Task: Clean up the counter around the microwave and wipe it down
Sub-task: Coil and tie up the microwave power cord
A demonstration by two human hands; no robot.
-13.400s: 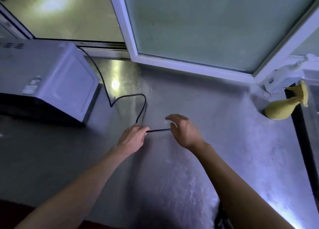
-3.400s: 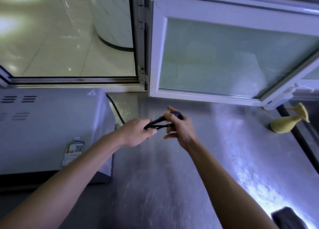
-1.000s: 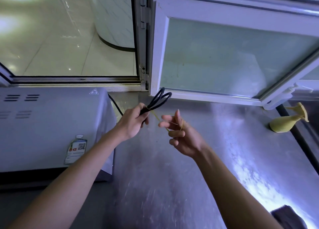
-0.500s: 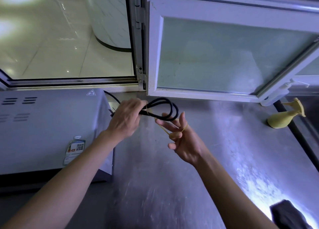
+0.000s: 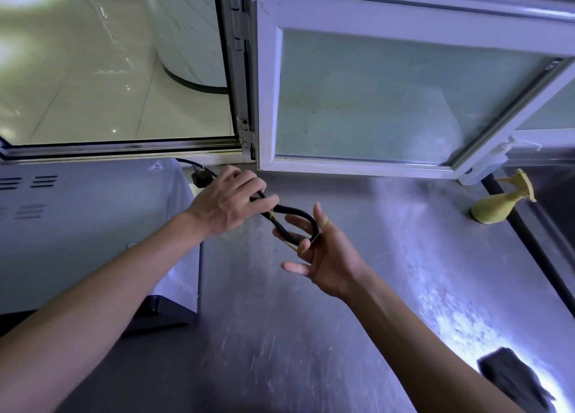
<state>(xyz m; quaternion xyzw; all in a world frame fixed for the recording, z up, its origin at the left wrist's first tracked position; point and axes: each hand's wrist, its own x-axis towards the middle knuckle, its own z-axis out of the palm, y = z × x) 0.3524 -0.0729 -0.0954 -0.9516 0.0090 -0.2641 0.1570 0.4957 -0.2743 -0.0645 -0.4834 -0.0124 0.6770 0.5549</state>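
Observation:
A grey microwave point(image 5: 84, 226) stands at the left on the steel counter point(image 5: 389, 272). Its black power cord point(image 5: 289, 210) is folded into a bundle. My left hand point(image 5: 227, 201) is closed around the bundle just right of the microwave, with the plug point(image 5: 199, 176) sticking out behind it. My right hand point(image 5: 320, 251) has its fingers spread inside a thin yellow rubber band point(image 5: 317, 235), which is stretched around the looped end of the cord.
A yellow spray bottle point(image 5: 497, 207) lies at the counter's right edge. A dark cloth point(image 5: 513, 381) sits at the front right. An open white-framed window sash point(image 5: 404, 95) hangs over the back of the counter. Beyond it is a tiled floor point(image 5: 93, 80).
The cord bundle has come down and to the right from its raised position. My right hand has brought the rubber band over the loop end of the cord.

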